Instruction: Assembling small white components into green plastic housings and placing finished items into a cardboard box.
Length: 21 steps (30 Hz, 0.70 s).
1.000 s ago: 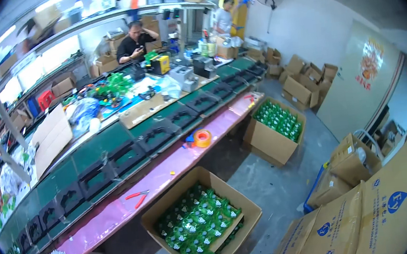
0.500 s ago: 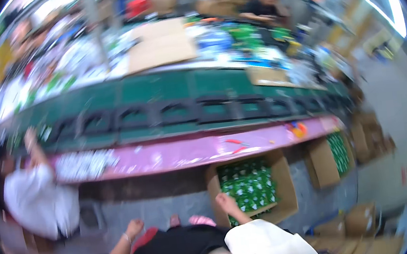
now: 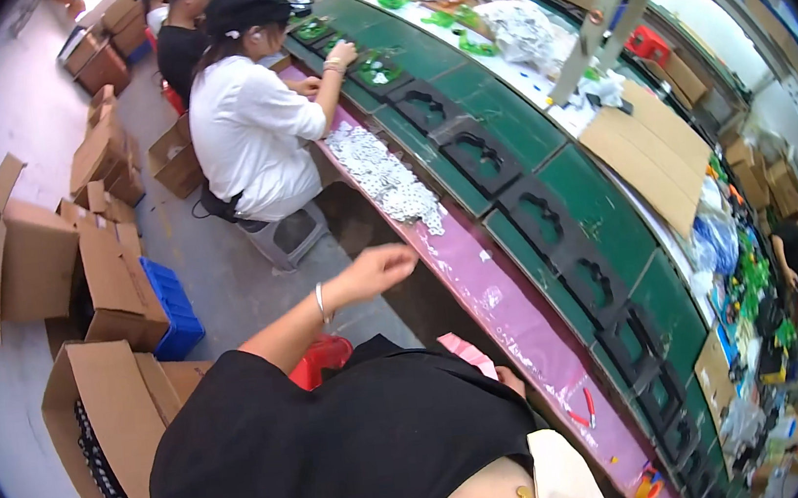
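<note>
My left hand (image 3: 382, 271), with a bangle at the wrist, hovers by the near edge of a pink-covered ledge (image 3: 514, 310). Its fingers are curled closed and nothing shows in them. Of my right hand (image 3: 511, 381) only a small part shows beyond my black top, close to the ledge; its fingers are mostly hidden. A spread of small white parts (image 3: 392, 183) lies on the ledge ahead of my left hand. Farther along the ledge, on the right, are red-handled pliers (image 3: 589, 407) and an orange ring-shaped item (image 3: 649, 486).
Black frames (image 3: 482, 159) line a green conveyor (image 3: 550, 192) beyond the ledge. A co-worker in white (image 3: 256, 118) sits at the left, hands over the line. Open cartons (image 3: 113, 419) and a blue crate (image 3: 170, 309) stand on the left floor. A red stool (image 3: 321, 359) is beside me.
My view has swung left, bringing the seated co-worker and floor cartons in. The cartons of green packets are out of view. My left hand is now raised by the ledge.
</note>
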Motion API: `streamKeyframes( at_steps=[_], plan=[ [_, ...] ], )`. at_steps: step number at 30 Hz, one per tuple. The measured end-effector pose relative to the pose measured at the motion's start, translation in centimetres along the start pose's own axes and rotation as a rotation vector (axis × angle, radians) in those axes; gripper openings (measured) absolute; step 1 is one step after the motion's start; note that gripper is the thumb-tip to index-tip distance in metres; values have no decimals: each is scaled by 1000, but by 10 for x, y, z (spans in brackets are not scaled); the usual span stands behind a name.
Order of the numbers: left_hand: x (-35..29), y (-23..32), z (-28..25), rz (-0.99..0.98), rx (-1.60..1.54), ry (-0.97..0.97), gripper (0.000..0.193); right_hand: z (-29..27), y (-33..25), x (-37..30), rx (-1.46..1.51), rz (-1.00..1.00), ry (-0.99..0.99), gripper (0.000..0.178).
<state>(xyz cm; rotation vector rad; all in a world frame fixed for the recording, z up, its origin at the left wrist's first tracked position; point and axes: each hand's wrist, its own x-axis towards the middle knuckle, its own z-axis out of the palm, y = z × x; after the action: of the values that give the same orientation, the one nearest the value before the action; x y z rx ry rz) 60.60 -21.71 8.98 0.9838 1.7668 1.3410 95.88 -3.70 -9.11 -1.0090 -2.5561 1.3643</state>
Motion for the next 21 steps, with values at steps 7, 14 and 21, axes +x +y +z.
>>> streamKeyframes(
  at_steps=[7, 14, 21],
  plan=[
    [4, 257, -47, 840, 112, -77, 87, -71, -58, 79, -161, -78, -39, 34],
    [28, 270, -60, 944, -129, -75, 100, -31, -88, 126, -19, -162, -177, 31],
    [115, 269, -110, 901, -230, -274, 96, -13, -83, 181, -219, -77, -89, 32]
  ],
)
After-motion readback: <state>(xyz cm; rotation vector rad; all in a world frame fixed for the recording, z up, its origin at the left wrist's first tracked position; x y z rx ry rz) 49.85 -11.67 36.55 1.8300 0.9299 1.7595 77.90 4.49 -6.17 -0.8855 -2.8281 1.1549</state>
